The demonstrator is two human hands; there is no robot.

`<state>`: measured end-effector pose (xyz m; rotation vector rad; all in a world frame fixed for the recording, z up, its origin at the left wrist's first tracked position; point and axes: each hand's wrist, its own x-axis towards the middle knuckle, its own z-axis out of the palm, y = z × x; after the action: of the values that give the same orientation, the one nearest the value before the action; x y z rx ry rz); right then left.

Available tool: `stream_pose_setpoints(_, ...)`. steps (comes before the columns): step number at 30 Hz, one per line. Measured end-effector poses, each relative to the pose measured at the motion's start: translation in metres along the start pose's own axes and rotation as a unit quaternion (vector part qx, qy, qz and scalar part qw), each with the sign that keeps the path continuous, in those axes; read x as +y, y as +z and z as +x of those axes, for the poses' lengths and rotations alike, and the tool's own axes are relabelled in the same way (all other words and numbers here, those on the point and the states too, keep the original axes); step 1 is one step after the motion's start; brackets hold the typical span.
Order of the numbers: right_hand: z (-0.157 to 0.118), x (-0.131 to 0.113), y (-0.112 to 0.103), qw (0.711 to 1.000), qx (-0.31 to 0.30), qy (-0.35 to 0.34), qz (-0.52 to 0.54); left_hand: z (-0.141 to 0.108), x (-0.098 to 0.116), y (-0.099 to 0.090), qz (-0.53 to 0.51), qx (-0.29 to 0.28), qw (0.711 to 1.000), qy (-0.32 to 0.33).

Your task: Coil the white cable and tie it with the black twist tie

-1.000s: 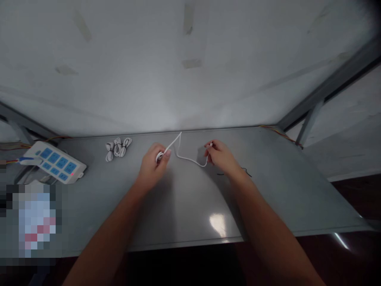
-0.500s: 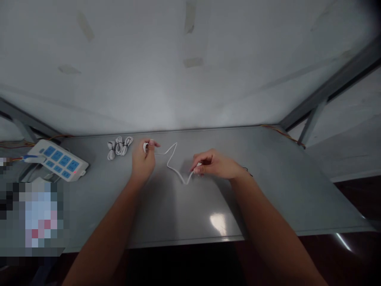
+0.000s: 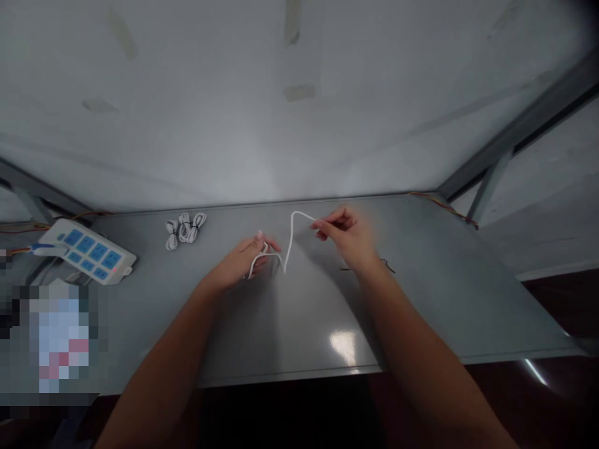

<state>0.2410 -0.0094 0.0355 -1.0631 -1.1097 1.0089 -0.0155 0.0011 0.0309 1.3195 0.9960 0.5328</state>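
A thin white cable [image 3: 289, 240] runs between my two hands, bent in a zigzag above the grey table. My left hand [image 3: 248, 259] is curled around one part of it, with a loop of cable lying over the palm and fingers. My right hand [image 3: 344, 234] pinches the other stretch between thumb and fingertips, higher and farther right. Whether a plug sits in the right fingers is hidden. Black twist ties [image 3: 387, 266] lie on the table by my right wrist. Three bundled white cables [image 3: 185, 229], bound with dark ties, rest left of my left hand.
A white power strip [image 3: 88, 252] with blue sockets and a lit red light stands at the left, with a plug and wires on it. A grey wall [image 3: 224, 125] rises behind the table [image 3: 299, 337]. Brown wires [image 3: 444, 207] run along the back right corner. Something pixelated covers the lower left.
My left hand has moved right and nearer to me, its palm turned more upward. My right hand has moved up and right, lifting the cable into a taller bend.
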Motion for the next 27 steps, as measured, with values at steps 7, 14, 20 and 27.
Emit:
stream_pose_setpoints(7, 0.000, 0.004, -0.009, 0.957, 0.054, -0.009, -0.286, -0.010, 0.007, -0.015, 0.023, -0.139, 0.990, 0.029)
stream_pose_setpoints(14, -0.002, 0.003, -0.006, 0.958, -0.090, 0.108, -0.251, -0.001, 0.005, 0.000, 0.109, 0.123, 0.975, 0.150)
stream_pose_setpoints(20, -0.012, 0.002, 0.012, 0.958, -0.239, 0.138, -0.083, 0.015, -0.012, 0.007, 0.007, 0.296, 0.923, 0.245)
stream_pose_setpoints(27, -0.017, 0.006, 0.028, 0.968, -0.202, 0.004, -0.148, 0.015, 0.000, 0.021, -0.253, 0.174, 0.942, 0.134)
